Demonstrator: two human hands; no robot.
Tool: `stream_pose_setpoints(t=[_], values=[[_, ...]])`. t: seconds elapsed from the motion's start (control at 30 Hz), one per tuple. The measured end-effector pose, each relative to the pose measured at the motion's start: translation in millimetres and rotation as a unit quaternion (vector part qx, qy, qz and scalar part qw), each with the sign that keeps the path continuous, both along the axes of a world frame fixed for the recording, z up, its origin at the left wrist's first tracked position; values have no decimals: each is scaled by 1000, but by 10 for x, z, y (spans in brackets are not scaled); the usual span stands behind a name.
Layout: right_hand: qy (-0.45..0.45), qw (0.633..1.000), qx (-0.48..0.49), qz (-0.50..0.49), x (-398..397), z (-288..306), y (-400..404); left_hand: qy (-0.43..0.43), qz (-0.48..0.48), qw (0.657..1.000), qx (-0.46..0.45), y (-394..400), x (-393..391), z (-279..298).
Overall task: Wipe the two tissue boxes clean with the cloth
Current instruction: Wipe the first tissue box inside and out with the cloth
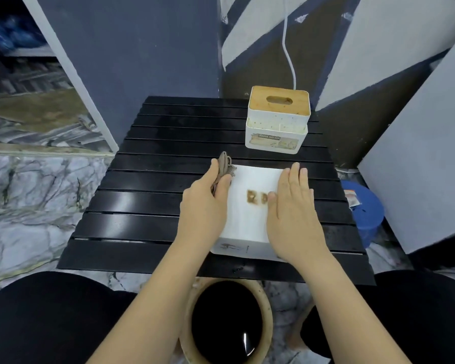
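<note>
A white tissue box lies flat on the black slatted table, close to me, with a brown stain in the middle of its upper face. My left hand rests at the box's left edge and is closed around a crumpled brownish cloth. My right hand lies flat on the right side of the box, fingers together. A second white tissue box with a wooden lid stands upright at the table's far right, speckled with dirt.
A beige basin of dark water sits on the floor between my knees, below the table's near edge. A blue bucket stands to the right of the table. A white cable hangs behind the far box.
</note>
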State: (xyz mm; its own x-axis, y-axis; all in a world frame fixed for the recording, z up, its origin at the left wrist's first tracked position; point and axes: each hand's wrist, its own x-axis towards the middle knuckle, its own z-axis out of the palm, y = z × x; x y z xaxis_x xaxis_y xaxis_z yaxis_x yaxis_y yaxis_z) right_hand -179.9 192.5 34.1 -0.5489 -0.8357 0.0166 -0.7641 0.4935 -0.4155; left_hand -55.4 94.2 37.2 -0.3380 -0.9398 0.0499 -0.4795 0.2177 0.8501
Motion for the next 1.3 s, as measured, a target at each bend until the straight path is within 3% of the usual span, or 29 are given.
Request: stream_pose_setpoints(t=[0.13,0.27,0.37,0.5,0.6,0.77,0.9,1.03,1.17,1.23,1.3], values=[[7,1000,-6,1,-2,-31,-19,-17,-7,998,-65,263,94,17],[3,1000,-12,4,1,-32,-13,-119,-6,984,-129,599,273,-96],[4,1000,-21,18,-9,-25,6,-148,-31,964,-220,761,373,-214],[-7,999,-9,43,-40,21,31,-79,-40,995,-52,621,404,-71],[-14,999,-4,52,-43,61,50,-16,-32,999,17,346,262,15],[-20,998,6,57,-57,82,44,67,-13,991,119,-144,-77,35],[-7,998,11,67,-69,76,51,133,-9,963,235,-462,-186,120],[-18,997,4,75,-103,86,72,-56,-131,964,223,-789,-293,221],[-12,996,19,87,-119,104,91,-264,-232,916,193,-854,-579,459],[-21,996,9,86,-108,107,83,-322,-266,891,177,-819,-750,534],[-20,996,15,82,-96,109,78,-328,-300,875,194,-780,-887,559]])
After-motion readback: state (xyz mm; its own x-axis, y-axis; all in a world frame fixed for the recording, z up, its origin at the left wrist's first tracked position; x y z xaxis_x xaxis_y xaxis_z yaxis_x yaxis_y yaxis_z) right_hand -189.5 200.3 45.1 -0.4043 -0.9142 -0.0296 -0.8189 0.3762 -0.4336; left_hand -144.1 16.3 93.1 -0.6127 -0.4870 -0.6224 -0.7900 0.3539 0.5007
